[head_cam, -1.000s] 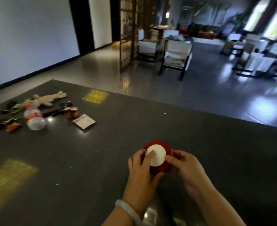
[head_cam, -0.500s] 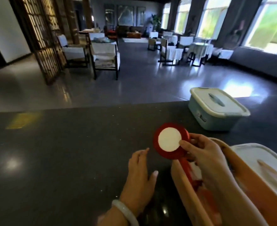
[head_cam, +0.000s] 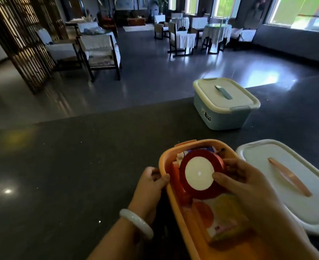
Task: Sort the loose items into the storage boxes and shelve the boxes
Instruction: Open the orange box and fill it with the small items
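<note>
Gripping the red ribbon spool over the orange box, the right hand best lowered it flat among the contents while the left hand pinched the rim steady.

Beyond the dark counter, cloth-draped chairs, round table, lattice screen.

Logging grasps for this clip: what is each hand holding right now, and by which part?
The right hand holds the red ribbon spool by its edge, thumb on the white face, over the orange box. The left hand grips that box's left rim.
</note>
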The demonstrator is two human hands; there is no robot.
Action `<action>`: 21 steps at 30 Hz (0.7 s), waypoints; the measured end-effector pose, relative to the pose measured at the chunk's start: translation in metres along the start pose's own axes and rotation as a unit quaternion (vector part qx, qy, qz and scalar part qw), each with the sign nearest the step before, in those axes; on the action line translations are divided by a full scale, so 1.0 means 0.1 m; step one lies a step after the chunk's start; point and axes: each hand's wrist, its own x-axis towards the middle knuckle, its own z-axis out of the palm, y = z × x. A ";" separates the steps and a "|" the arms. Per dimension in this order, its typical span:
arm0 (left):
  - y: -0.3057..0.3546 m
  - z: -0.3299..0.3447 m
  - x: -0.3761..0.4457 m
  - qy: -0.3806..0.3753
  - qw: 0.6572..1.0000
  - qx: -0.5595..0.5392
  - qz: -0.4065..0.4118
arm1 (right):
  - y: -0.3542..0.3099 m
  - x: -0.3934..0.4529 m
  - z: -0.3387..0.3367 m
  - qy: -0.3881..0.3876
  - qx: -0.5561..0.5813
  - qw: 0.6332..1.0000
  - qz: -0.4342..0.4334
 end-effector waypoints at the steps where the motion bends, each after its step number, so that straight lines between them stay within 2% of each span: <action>1: 0.02 -0.01 0.02 0.011 1.000 -0.006 -0.007 | 0.01 -0.01 0.01 -0.011 -0.008 1.000 0.004; 4: 0.10 -0.12 0.07 0.042 0.999 -0.025 -0.011 | 0.06 -0.02 0.12 -0.050 -0.035 0.998 0.024; 8: 0.21 -0.35 0.12 0.040 0.998 -0.039 -0.012 | 0.11 0.00 0.36 -0.121 -0.039 0.991 0.042; 17: 0.21 -0.61 0.27 0.087 0.996 -0.004 0.028 | 0.13 0.26 0.98 -0.139 -0.154 0.978 -0.013; 21: 0.17 -0.63 0.26 0.111 0.990 0.072 0.056 | 0.12 0.25 1.11 -0.156 -0.183 0.971 -0.016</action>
